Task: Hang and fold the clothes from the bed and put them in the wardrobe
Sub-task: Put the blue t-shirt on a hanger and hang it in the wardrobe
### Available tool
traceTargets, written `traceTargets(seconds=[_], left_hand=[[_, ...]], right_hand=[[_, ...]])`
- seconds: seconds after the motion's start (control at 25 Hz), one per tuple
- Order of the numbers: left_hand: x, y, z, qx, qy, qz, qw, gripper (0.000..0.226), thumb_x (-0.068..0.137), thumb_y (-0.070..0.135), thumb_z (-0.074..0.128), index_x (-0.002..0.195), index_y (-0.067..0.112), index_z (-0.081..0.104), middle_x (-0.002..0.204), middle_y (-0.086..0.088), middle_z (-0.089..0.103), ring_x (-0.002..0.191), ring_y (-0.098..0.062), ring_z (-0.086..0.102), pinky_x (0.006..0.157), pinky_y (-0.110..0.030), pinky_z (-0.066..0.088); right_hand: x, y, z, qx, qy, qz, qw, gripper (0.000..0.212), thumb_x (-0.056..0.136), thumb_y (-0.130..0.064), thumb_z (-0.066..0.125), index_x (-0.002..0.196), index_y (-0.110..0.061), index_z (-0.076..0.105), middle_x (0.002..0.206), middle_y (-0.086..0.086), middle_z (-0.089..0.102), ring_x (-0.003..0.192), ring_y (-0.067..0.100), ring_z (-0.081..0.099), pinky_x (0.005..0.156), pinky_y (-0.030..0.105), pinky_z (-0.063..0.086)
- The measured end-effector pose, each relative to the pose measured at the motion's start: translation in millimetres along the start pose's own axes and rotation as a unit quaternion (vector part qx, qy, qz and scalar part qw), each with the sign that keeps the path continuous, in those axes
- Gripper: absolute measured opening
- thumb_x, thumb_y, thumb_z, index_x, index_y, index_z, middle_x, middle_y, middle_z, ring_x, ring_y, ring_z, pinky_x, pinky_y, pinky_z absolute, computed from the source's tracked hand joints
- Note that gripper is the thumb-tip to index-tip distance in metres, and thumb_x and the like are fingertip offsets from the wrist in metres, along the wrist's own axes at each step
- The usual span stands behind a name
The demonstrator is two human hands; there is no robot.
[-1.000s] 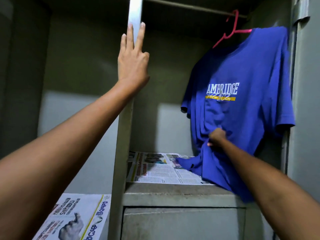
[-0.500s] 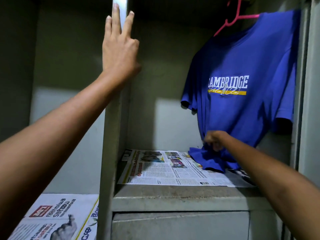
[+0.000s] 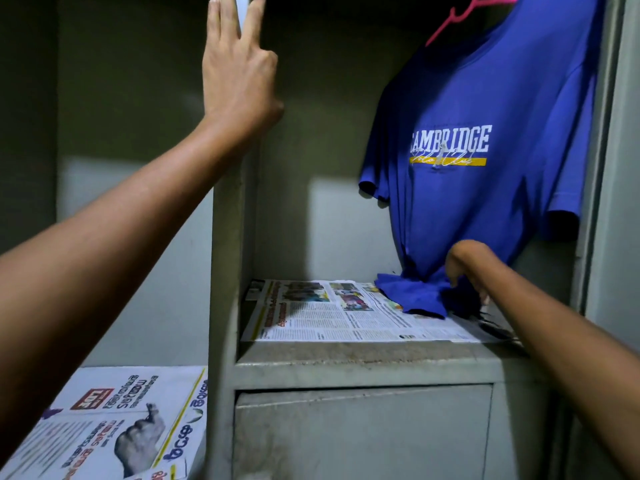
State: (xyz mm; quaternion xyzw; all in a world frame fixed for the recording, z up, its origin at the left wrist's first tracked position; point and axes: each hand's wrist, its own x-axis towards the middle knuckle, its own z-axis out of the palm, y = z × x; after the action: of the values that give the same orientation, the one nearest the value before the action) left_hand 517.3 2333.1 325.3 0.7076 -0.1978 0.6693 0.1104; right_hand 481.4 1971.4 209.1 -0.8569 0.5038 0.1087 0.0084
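Observation:
A blue T-shirt with white "CAMBRIDGE" lettering hangs on a pink hanger in the right compartment of the grey metal wardrobe. Its hem lies bunched on the newspaper-lined shelf. My right hand reaches down into the bunched hem with curled fingers, gripping the cloth; the fingertips are hidden in the fabric. My left hand rests with straight fingers against the wardrobe's upright divider, high up.
A second newspaper sheet lines the lower shelf in the left compartment. Below the right shelf is a closed grey drawer front. The wardrobe's right frame stands close beside the shirt.
My right hand has pushed the shirt's hem down and back onto the shelf. The view has moved closer and lower, so my left hand sits higher in the frame.

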Motion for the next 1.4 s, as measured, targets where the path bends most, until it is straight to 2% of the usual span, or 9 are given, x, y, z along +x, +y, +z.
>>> traceTargets(seconds=[0.12,0.24,0.44,0.68,0.8,0.88,1.0,1.2,1.4], left_hand=[[-3,2,-5,-0.010,-0.007,0.017,1.000,0.029,0.085,0.012,0.057,0.111,-0.001,0.061,0.155,-0.020,0.014,0.144,-0.038,0.006,0.118,-0.048,0.002],[-14,23,-5,-0.048,-0.020,0.071,0.996,0.028,0.082,0.008,0.051,0.105,-0.002,0.064,0.156,-0.019,0.011,0.144,-0.037,0.001,0.118,-0.045,-0.002],[-59,98,16,-0.125,-0.161,0.124,0.971,0.035,0.084,0.021,0.053,0.114,0.007,0.064,0.156,-0.016,0.013,0.145,-0.033,0.000,0.118,-0.041,-0.001],[-111,162,63,-0.236,-0.416,0.067,0.876,0.041,0.089,0.018,0.050,0.128,0.009,0.055,0.141,-0.014,0.041,0.133,-0.031,0.035,0.107,-0.035,0.030],[-124,180,98,-0.200,-0.493,0.104,0.840,0.037,0.089,0.017,0.050,0.124,0.009,0.058,0.131,-0.010,0.054,0.119,-0.029,0.052,0.096,-0.034,0.042],[-126,192,121,-0.161,-0.530,0.167,0.815,0.035,0.090,0.018,0.050,0.122,0.006,0.058,0.126,-0.012,0.058,0.113,-0.029,0.056,0.091,-0.034,0.044],[-118,214,155,-0.113,-0.582,0.269,0.759,0.038,0.090,0.021,0.050,0.124,0.004,0.056,0.117,-0.012,0.059,0.094,-0.026,0.054,0.090,-0.037,0.045],[-98,264,243,-0.106,-0.613,0.310,0.719,0.015,0.092,0.010,0.043,0.104,0.017,0.049,0.105,-0.006,0.049,0.085,-0.021,0.040,0.080,-0.033,0.039],[-110,305,275,-0.183,-0.639,0.277,0.694,0.042,0.090,0.013,0.046,0.131,0.006,0.049,0.132,-0.012,0.052,0.105,-0.027,0.055,0.094,-0.039,0.045]], right_hand=[[7,17,35,0.093,0.107,-0.043,0.989,0.021,0.087,-0.031,0.055,0.079,-0.012,0.052,0.110,0.013,0.050,0.088,0.024,0.058,0.079,0.033,0.051],[16,19,65,0.325,0.130,-0.054,0.935,0.028,0.088,-0.027,0.059,0.103,-0.004,0.055,0.108,0.017,0.057,0.099,0.034,0.063,0.083,0.040,0.052],[-1,16,79,0.768,0.104,-0.071,0.629,0.037,0.083,0.010,0.052,0.120,0.001,0.053,0.095,0.015,0.058,0.058,0.023,0.059,0.032,0.027,0.047],[-46,16,85,0.815,0.153,-0.076,0.553,0.005,0.083,0.008,0.056,0.085,0.005,0.052,0.079,0.011,0.055,0.057,0.016,0.056,0.042,0.018,0.046],[-62,24,85,0.707,0.332,-0.032,0.624,0.023,0.076,-0.003,0.066,0.098,0.006,0.064,0.096,0.016,0.063,0.086,0.024,0.061,0.081,0.037,0.051],[-76,39,86,0.497,0.424,-0.052,0.756,0.025,0.080,0.000,0.061,0.105,0.005,0.064,0.108,0.022,0.063,0.101,0.035,0.061,0.086,0.039,0.047],[-99,48,86,0.155,0.359,-0.046,0.919,0.034,0.092,-0.007,0.049,0.125,-0.001,0.054,0.130,0.018,0.054,0.120,0.033,0.053,0.093,0.037,0.045],[-96,43,51,0.106,0.339,-0.126,0.926,0.032,0.088,-0.019,0.058,0.119,-0.009,0.062,0.124,0.012,0.061,0.114,0.027,0.058,0.086,0.031,0.047],[-64,32,64,0.181,0.049,-0.282,0.941,0.061,0.094,-0.054,0.042,0.141,-0.015,0.043,0.148,0.003,0.038,0.133,0.022,0.039,0.107,0.029,0.030]])
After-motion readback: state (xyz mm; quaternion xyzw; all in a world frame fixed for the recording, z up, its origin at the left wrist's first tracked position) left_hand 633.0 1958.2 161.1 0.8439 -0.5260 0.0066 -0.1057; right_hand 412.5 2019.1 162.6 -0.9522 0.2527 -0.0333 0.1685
